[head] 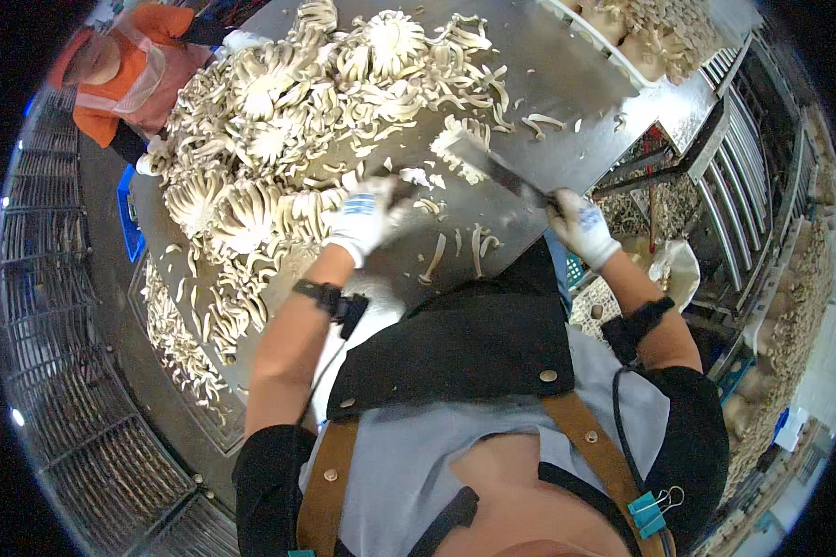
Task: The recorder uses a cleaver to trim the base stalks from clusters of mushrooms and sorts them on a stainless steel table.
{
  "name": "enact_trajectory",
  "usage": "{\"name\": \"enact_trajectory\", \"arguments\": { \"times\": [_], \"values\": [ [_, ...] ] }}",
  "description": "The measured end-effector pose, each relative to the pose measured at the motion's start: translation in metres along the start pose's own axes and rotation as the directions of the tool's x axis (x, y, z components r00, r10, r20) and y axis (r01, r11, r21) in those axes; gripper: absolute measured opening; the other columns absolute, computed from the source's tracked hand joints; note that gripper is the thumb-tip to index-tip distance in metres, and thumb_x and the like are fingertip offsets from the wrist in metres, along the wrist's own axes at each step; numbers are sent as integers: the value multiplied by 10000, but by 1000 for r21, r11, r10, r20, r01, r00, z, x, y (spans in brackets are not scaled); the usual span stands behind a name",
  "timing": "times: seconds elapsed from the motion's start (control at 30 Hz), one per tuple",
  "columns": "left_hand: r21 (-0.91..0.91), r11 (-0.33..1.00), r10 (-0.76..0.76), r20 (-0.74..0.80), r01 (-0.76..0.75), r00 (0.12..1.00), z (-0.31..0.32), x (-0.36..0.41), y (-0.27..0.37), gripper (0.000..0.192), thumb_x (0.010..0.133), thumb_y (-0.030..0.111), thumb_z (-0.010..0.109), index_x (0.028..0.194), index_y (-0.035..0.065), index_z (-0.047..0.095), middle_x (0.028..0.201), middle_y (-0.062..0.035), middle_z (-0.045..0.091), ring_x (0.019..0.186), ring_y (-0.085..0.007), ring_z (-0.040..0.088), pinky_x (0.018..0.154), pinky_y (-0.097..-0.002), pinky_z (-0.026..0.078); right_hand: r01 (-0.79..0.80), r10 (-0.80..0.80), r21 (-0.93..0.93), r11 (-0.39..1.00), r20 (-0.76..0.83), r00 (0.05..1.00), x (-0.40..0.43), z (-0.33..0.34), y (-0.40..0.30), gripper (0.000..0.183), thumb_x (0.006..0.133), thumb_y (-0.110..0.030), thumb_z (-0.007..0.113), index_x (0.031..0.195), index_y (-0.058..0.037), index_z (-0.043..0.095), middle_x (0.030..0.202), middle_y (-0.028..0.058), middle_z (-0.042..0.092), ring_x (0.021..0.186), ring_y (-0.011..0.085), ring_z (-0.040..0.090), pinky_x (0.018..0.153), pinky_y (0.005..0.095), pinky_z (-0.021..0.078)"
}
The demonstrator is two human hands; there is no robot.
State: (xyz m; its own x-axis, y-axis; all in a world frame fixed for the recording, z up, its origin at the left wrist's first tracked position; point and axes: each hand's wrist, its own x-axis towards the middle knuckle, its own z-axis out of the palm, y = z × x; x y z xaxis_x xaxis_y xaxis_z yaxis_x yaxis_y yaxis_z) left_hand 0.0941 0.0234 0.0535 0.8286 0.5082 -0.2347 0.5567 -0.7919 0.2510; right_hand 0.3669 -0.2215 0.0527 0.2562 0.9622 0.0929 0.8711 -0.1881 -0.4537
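My right hand [579,221], in a white glove, grips the handle of a broad-bladed knife [505,175]. The blade points up and left, its tip over a pale mushroom cluster [453,143] on the metal table [407,261]. My left hand [373,212], gloved in white too, is blurred by motion above the table. A dark blurred shape shows at its fingers, and whether it holds anything is unclear. Close by on its left lies a row of mushroom clusters [247,212]. Loose white scraps [418,177] lie between the hands.
A large heap of mushrooms [272,90] covers the far left of the table. Across from me stands a co-worker [136,69] with gloved hands at the heap. A white crate [623,59] of mushrooms sits at the far right corner, near a metal roller conveyor [728,188].
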Motion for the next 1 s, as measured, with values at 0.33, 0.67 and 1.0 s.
{"name": "enact_trajectory", "arguments": {
  "times": [0.33, 0.67, 1.0],
  "values": [
    [262, 963, -79, 59, 61, 995, 25, 3, -6, 322, 832, 281, 531, 1021, 26, 590, 1004, -178, 594, 932, -317, 579, 812, -439, 459, -364, 338, 528, 767, 149, 929, -21, 39, 71, 426, 860, -145, 562, 1225, 29, 429, 1058, 123, 573, 912, 233, 536, 833, 361, 423],
    [-640, 595, -688, -94, 486, 719, 76, 164, 72, 940, 770, 586, 565, 1443, 86, 140, 1400, -293, 267, 1256, -413, 338, 1048, -413, 275, -429, 267, 551, 716, 351, 897, 105, 96, 40, 420, 782, -261, 609, 1118, -18, 538, 1041, 230, 606, 961, 324, 585, 832, 378, 456],
    [-586, 808, -355, -404, 59, 843, 79, 128, 162, 843, 807, 534, 551, 1443, 135, 168, 1456, -239, 163, 1343, -395, 164, 1102, -481, 107, -186, 224, 908, 377, 105, 969, 11, 90, 8, 469, 838, -126, 541, 1261, 28, 409, 1121, 102, 559, 952, 186, 538, 816, 316, 454]
  ]
}}
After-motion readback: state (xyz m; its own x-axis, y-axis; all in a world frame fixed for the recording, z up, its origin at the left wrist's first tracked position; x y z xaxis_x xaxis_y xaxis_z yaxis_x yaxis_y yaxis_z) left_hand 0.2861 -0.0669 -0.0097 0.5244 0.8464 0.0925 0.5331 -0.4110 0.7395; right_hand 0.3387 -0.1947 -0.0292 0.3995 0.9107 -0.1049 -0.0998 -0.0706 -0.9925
